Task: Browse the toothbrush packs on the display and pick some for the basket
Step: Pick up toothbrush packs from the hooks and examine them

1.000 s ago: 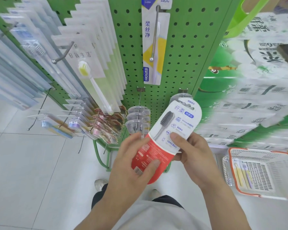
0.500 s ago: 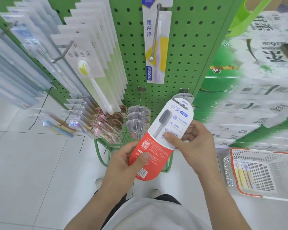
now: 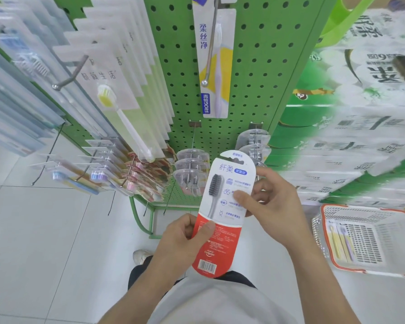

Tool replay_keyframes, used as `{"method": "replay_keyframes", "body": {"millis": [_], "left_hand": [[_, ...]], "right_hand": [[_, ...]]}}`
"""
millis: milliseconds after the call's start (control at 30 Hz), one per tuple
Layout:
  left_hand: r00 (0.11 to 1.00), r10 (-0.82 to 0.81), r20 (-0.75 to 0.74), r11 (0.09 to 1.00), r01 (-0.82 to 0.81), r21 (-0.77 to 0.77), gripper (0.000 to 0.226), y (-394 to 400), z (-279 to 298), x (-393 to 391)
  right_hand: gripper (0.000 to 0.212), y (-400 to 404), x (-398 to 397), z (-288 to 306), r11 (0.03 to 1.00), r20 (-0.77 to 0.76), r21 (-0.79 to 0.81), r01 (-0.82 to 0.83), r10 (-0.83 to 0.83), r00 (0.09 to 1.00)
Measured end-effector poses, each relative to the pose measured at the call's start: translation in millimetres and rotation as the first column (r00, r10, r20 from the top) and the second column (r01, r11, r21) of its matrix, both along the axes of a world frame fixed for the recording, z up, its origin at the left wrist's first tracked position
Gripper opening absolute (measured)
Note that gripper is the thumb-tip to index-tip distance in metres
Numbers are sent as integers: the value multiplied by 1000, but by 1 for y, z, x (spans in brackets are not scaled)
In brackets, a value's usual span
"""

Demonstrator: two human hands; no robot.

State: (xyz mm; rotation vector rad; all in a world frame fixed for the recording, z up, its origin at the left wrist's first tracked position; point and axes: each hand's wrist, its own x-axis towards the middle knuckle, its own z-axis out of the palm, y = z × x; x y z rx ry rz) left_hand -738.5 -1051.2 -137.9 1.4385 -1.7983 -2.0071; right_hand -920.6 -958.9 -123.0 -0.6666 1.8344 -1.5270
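Note:
Both my hands hold a long white-and-red toothbrush pack (image 3: 222,244) with a dark-bristled brush, nearly upright in front of the green pegboard display (image 3: 262,73). My left hand (image 3: 185,242) pinches its red lower left edge with the thumb on the front. My right hand (image 3: 269,202) grips the white upper part, thumb on the front and fingers behind. The white basket with a red rim (image 3: 325,235) stands on the floor at the right and holds a pack of two toothbrushes (image 3: 340,242).
A purple toothbrush pack (image 3: 216,66) hangs on a hook above. Rows of white-and-green packs (image 3: 117,94) hang at the left, small clear packs (image 3: 191,169) just behind my hands. Stacked tissue bales (image 3: 360,136) fill the right. White tiled floor (image 3: 45,242) lies at the left.
The pack has turned from leaning right to nearly upright and sits lower. My left hand shifted from cupping its bottom to pinching the left edge; my right hand moved higher up the pack.

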Motion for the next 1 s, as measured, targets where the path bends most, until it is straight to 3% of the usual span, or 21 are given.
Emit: {"method": "replay_keyframes", "body": {"millis": [167, 300, 367, 433, 500, 567, 633, 833, 933, 1000], "left_hand": [[994, -93, 58, 982, 101, -160, 19, -3, -6, 3], [979, -144, 142, 954, 176, -242, 22, -6, -14, 5], [985, -79, 155, 912, 134, -387, 27, -3, -10, 2], [998, 13, 55, 785, 24, -619, 41, 0, -3, -1], [998, -18, -64, 620, -39, -784, 52, 3, 5, -6], [988, -132, -79, 516, 0, -857, 62, 8, 7, -11], [980, -196, -36, 469, 62, -881, 73, 13, 3, -13], [978, -192, -84, 595, 48, -802, 75, 12, 0, -9], [979, -175, -108, 657, 34, -753, 66, 11, 3, -6], [983, -149, -109, 670, 19, -742, 64, 8, 4, -1]], "right_hand": [[14, -3, -4, -1, 998, -64, -23, 61, -62, 996], [14, -7, -4, 3, 998, -78, 9, 63, -62, 995], [11, -7, -2, 6, 1000, -61, 4, 14, -13, 998], [12, -8, 6, 8, 1000, -72, -20, -4, 2, 997], [16, -10, 17, 8, 997, -46, -71, 36, -39, 998], [15, -13, 28, 9, 988, 32, -127, 88, -84, 996], [10, -14, 38, 11, 979, 81, -166, 123, -111, 991], [20, -21, 52, 16, 970, 182, -174, 172, -141, 973], [51, -24, 57, 15, 985, 216, -135, 111, -80, 973], [71, -25, 55, 13, 989, 321, -130, 70, -25, 947]]}}
